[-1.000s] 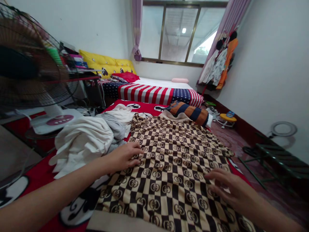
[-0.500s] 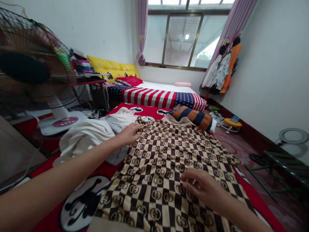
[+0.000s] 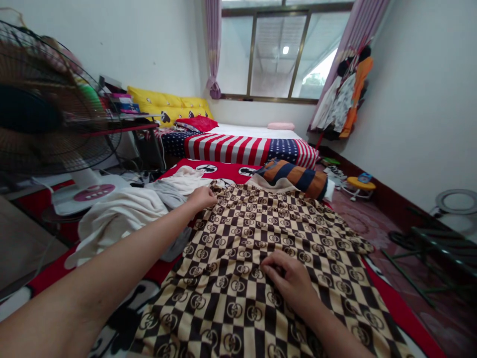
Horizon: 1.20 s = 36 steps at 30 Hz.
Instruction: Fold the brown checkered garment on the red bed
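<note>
Flatly spread, checkered brown-and-tan shirt [image 3: 257,226], faintly rumpled; left fingers [image 3: 210,197], right fingers [image 3: 275,258] pinching it.

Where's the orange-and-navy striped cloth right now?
The striped cloth lies right of centre in the head view, at the far end of the checkered shirt, beside its pale collar.

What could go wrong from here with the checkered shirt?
The left hand is at the edge of the checkered shirt, close beside grey cloth, so it might snag both. Creases across the shirt could deepen under the right hand. The navy-striped garment lies beside the collar and could drag if the shirt shifts.
</note>
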Available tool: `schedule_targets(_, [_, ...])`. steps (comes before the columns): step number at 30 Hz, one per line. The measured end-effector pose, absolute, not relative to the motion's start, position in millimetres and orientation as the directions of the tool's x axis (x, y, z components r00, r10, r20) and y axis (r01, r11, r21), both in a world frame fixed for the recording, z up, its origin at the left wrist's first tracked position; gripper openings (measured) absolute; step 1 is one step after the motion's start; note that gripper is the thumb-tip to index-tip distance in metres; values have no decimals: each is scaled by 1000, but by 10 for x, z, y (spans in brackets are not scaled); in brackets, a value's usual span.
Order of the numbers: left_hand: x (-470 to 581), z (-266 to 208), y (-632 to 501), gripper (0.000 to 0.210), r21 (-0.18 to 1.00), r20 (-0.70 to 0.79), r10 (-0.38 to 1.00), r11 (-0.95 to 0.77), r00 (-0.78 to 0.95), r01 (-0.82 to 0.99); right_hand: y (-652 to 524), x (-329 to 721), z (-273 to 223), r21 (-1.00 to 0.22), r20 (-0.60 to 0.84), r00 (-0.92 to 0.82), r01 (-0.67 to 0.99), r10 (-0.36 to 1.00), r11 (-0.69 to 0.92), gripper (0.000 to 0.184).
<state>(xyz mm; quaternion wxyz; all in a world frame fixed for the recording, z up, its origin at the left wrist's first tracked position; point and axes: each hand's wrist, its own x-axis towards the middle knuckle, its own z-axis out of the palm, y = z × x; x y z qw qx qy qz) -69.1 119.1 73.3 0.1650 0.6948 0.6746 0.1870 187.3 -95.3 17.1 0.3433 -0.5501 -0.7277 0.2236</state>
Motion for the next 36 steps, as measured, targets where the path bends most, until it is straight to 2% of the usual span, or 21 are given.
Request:
schedule_targets(2, [-659, 758, 1158, 15, 461, 125, 992, -69, 13, 885, -960, 1871, 173, -696, 258, -157, 654, 953, 296, 12])
schedule_targets(4, [-645, 761, 1152, 31, 454, 189, 982, -79, -9, 887, -968, 1869, 168, -694, 260, -160, 655, 952, 299, 12])
schedule_targets(7, [-662, 713, 1198, 51, 483, 200, 978, -44, -62, 874, -971, 1865, 159, -690, 267, -159, 657, 950, 304, 12])
schedule_targets(13, [-755, 549, 1328, 31, 552, 148, 985, -7, -90, 834, -959, 1854, 158, -682, 284, -156, 660, 946, 314, 12])
schedule_targets(20, [-794, 649, 1249, 24, 597, 324, 944, -158, -56, 786, -962, 1855, 156, -682, 282, -154, 662, 947, 311, 12])
schedule_targets(24, [-648, 775, 1070, 22, 613, 386, 918, -331, 94, 717, -959, 1859, 152, -689, 273, -157, 657, 949, 307, 12])
schedule_targets(27, [-509, 760, 856, 25, 677, 246, 882, -453, 401, 581, -959, 1860, 163, -693, 270, -159, 653, 950, 306, 12])
schedule_targets(29, [-459, 719, 713, 34, 761, 120, 779, -470, 616, 446, -959, 1859, 172, -693, 270, -165, 650, 949, 310, 13])
schedule_targets(31, [-473, 688, 598, 37, 803, 69, 722, -450, 689, 392, -957, 1858, 172, -693, 266, -169, 650, 949, 311, 13])
schedule_targets(33, [-558, 681, 513, 31, 757, 84, 783, -452, 616, 472, -953, 1859, 158, -693, 261, -167, 653, 951, 305, 12])
schedule_targets(36, [-792, 700, 373, 24, 569, 125, 872, -453, 472, 686, -949, 1864, 128, -692, 256, -160, 659, 953, 296, 13])
